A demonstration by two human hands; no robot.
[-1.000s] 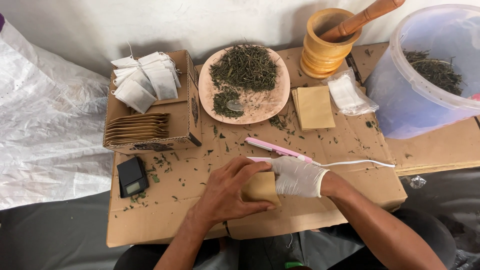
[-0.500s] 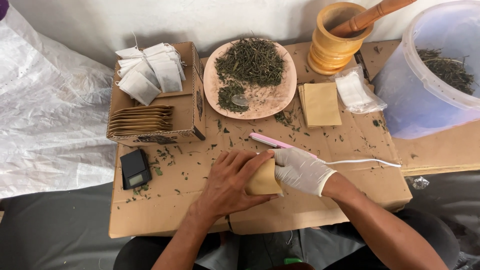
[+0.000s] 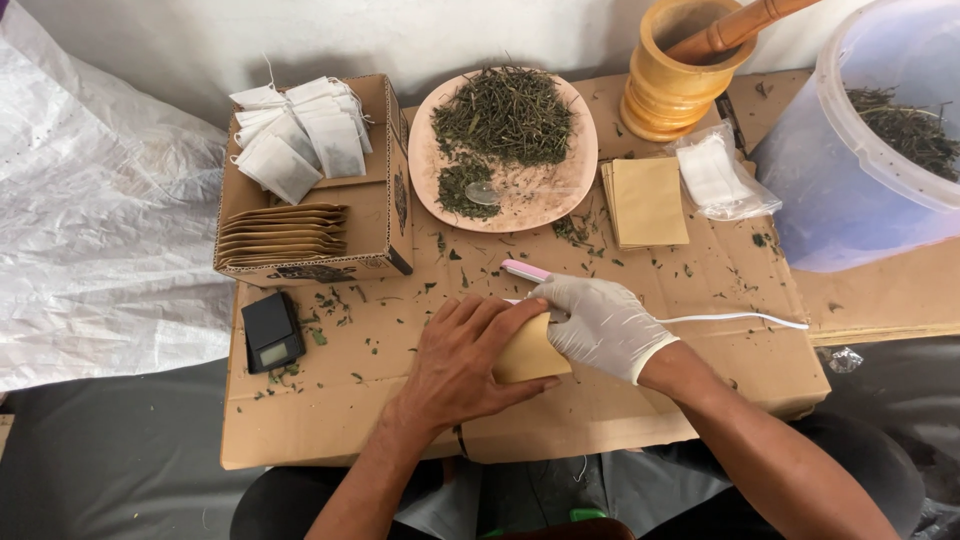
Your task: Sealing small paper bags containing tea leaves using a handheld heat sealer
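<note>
Cardboard worktop [image 3: 380, 400]: left hand [image 3: 460, 365] flat, gloved right hand [image 3: 600, 325] pressing brown pouch [image 3: 525, 355]; empty pouches [image 3: 648, 200] left.

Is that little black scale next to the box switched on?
Cannot tell. The black scale lies flat on the cardboard, its small display pale grey, with nothing readable at this size.

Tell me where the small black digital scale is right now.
In the head view, the black digital scale lies on the cardboard surface to the person's left, just below the cardboard box, left of the bare left hand.
</note>
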